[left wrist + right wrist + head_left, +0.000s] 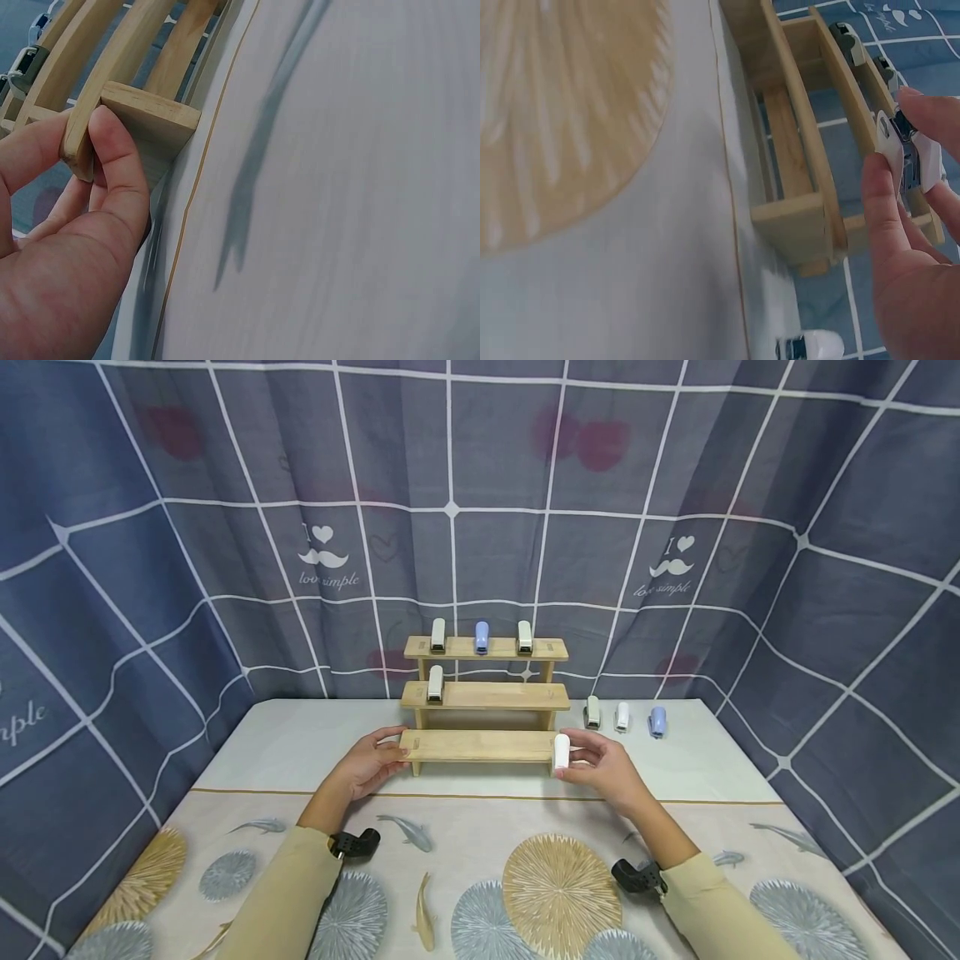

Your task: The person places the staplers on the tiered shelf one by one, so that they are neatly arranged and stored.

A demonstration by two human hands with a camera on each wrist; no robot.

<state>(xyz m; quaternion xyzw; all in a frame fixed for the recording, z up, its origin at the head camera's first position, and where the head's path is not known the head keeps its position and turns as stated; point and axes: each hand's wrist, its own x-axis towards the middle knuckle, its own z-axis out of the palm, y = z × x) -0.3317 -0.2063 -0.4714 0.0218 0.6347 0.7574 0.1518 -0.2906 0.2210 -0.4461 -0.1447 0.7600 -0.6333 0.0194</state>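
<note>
A three-tier wooden stand [480, 745] sits in front of me. At the left end of its lowest board, my left hand [371, 764] pinches the wood [76, 142] between thumb and fingers. My right hand [603, 764] holds a small white stapler [561, 752] by the right end of that board; its metal inside shows in the right wrist view. On the top tier stand a cream stapler [438, 635], a blue stapler [482, 637] and another cream stapler [524, 637]. The middle tier carries one white stapler [435, 683] at its left.
On the white table, right of the stand, are a cream stapler [592, 712], a white stapler [622, 717] and a blue stapler [657, 722] in a row. A patterned cloth [465, 827] covers the near part. Checked curtains [495, 560] hang behind and on both sides.
</note>
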